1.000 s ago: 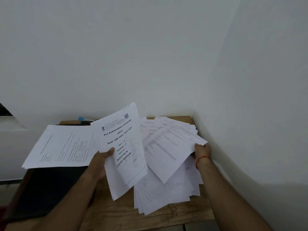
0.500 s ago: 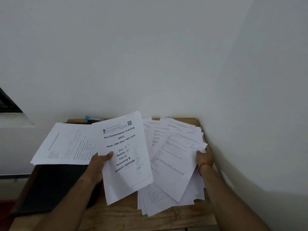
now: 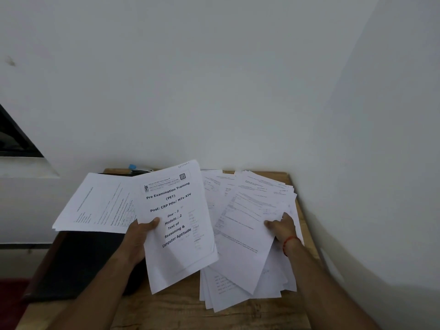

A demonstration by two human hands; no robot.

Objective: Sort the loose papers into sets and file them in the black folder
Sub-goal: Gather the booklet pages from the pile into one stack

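Since half a second ago the right hand (image 3: pixel 284 228) has slid inward from the rim of the top sheet (image 3: pixel 245 236), so its bent fingers (image 3: pixel 270 223) now lie over the printed face. The left hand's bundle has barely shifted.

Nearest, the wooden bench (image 3: pixel 166 313) carries one fanned pile of loose papers (image 3: pixel 228 291), too overlapped to count. The right hand, with a red thread (image 3: pixel 289 241) round its wrist, grips the top sheet at its right side, tilted above that pile. The left hand (image 3: pixel 138 236) grasps the left edge of one titled bundle (image 3: pixel 176 229), thumb on the front and fingers hidden behind; a second sheet's edge shows under the cover.

One black folder (image 3: pixel 78 265) lies flat on the bench's left side, and what is inside cannot be seen. A small stack of printed pages (image 3: pixel 95 206) rests across its far end. A blue-capped pen (image 3: pixel 132 166) lies at the back, against the white wall (image 3: pixel 214 91).
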